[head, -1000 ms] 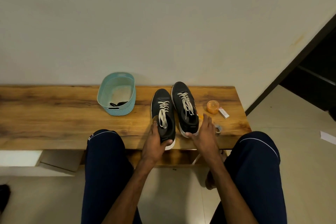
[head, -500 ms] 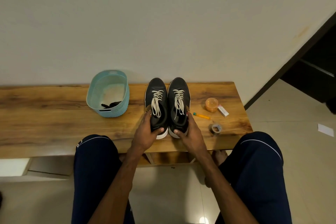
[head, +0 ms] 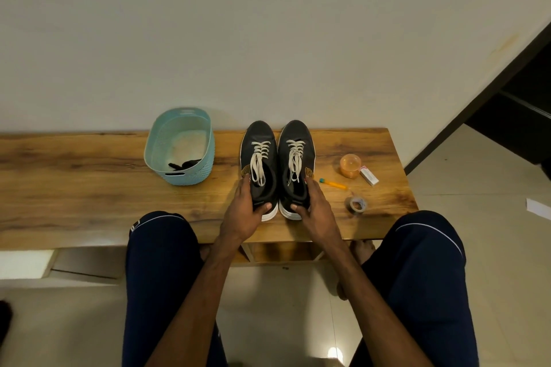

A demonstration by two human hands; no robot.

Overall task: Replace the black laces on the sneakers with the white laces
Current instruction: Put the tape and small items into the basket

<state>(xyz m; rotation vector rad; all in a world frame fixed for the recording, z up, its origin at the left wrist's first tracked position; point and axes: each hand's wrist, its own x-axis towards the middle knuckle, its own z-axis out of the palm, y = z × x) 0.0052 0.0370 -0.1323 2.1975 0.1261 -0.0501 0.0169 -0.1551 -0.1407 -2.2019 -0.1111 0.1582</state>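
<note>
Basically, left hand (head: pixel 243 211) and right hand (head: pixel 317 211) each grip a heel, so slide both sneakers (head: pixel 258 133) evenly until they sit squared on the counter (head: pixel 89 185), white laces (head: pixel 258 159) up.

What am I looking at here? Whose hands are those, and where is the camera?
There is no machine here. A person sits at a wooden bench, and the camera is worn on their head, looking forward and down. The left hand grips the heel of the left sneaker; the right hand grips the right sneaker. The shoes stand side by side with white laces in them. The black laces lie in the blue basket. On the right lie an orange jar, a small white box, an orange pen and a tape roll.
</note>
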